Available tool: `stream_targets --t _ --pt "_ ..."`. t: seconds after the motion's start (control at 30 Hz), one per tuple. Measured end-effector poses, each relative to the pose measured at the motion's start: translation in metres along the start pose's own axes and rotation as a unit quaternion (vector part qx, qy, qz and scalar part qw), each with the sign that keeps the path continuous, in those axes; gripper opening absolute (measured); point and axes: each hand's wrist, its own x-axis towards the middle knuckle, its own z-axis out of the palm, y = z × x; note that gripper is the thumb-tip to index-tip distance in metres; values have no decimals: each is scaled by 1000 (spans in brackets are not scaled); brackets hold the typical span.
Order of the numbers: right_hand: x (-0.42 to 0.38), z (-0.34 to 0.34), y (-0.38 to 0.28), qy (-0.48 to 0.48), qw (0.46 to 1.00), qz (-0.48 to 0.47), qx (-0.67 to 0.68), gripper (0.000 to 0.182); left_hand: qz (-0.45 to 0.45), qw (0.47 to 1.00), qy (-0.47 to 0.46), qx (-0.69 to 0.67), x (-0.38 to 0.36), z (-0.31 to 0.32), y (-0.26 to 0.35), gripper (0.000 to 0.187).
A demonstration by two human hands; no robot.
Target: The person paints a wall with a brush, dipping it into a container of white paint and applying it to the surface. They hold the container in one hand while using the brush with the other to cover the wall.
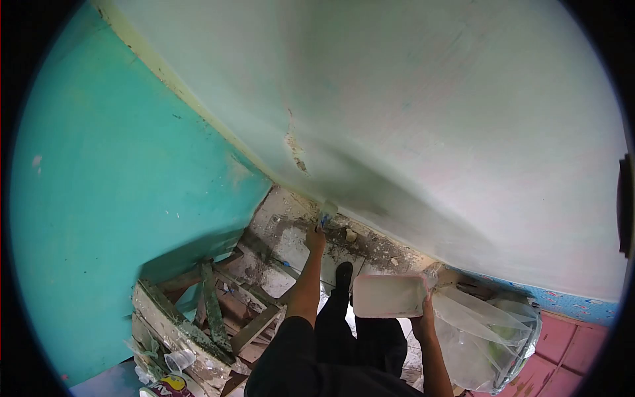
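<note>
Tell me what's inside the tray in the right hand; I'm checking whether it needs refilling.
The tray held by the right hand shows a pale, whitish coating across its inside. How deep it lies cannot be judged, and the near corner is covered by the hand.

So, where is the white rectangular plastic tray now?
In the head view, the white rectangular plastic tray is low and right of centre, held by the right hand, just left of the clear plastic sheet.

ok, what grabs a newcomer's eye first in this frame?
The big pale wall filling the upper right, meeting a teal wall on the left. Low in the middle, the left hand holds a paintbrush against the pale wall's base, and the right hand holds a white paint tray. A paint-spattered wooden ladder stands bottom left.
</note>
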Motion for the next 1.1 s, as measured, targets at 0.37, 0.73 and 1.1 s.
stream_targets --t 0.37,0.73,1.1 --pt "-1 10 7 6 1000 -5 -15 66 27 999 17 -20 9 -87 103 35" --pt "-9 49 -17 -9 998 -46 33 69 209 936 71 -275 -127 -337 259 29" --pt "-23 54 -44 -31 997 -66 20 76 344 838 39 -422 -140 -336 295 26"
